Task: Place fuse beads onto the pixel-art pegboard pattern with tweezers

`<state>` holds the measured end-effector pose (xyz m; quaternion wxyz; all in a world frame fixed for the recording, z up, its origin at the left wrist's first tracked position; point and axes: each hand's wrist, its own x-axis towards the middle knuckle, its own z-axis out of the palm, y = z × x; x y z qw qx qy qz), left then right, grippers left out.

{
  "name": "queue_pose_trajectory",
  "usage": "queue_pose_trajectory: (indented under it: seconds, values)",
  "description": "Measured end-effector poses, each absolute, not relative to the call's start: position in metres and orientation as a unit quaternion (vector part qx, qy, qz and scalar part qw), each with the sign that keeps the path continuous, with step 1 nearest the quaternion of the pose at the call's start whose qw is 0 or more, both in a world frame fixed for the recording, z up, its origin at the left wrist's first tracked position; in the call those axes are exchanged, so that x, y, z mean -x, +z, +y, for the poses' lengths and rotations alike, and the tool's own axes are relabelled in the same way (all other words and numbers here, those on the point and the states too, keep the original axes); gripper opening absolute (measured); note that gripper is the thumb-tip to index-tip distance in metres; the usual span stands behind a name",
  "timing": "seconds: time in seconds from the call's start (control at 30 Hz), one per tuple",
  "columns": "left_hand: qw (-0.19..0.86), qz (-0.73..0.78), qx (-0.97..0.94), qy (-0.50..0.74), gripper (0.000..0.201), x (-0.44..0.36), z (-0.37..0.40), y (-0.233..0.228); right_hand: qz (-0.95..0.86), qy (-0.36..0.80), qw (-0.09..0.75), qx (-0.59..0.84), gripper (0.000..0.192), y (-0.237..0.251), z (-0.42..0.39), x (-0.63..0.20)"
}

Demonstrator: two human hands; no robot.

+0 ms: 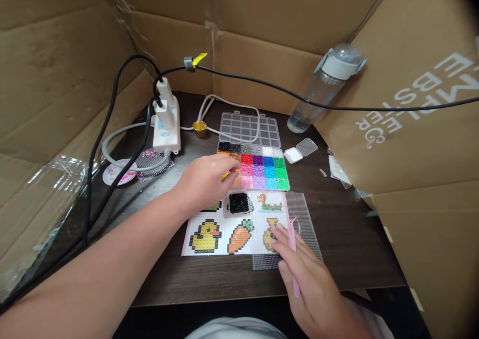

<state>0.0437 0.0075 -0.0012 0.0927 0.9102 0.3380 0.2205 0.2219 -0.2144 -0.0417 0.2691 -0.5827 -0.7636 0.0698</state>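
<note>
My left hand (205,179) reaches over the left side of a compartment box (264,171) of colourful fuse beads. Its thumb and forefinger are drawn together near the orange and yellow compartments; anything between them is too small to make out. Between the fingers of my right hand (310,279) lie pink tweezers (293,244), tips pointing away from me. That hand rests over the lower right of a pattern sheet (224,244) showing a duck, a carrot and a dragon. A small clear case of black beads (238,202) sits on the sheet. A clear pegboard (309,224) shows partly beneath the sheet.
Behind the bead box lies its open lid (249,127). A gold cup (199,128), a power strip (166,139) and a dish with pink beads (119,173) are leftward. At right stand a water bottle (322,89) and a small white case (293,155). Cardboard walls surround the table.
</note>
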Motion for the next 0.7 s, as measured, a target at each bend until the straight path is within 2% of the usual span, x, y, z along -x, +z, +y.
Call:
queue_pose_trajectory:
  seconds: [0.17,0.7]
  values:
    - [0.091,0.327,-0.914,0.224,0.019,-0.0431,0.0078,-0.0010,-0.770,0.060,0.246,0.586,0.042,-0.0411,-0.2141,-0.2157]
    - [0.083,0.320,-0.914,0.236,0.020,-0.0436,0.0079,-0.0011,-0.775,0.050,0.255,0.575,0.038,-0.0397,-0.2112,-0.2101]
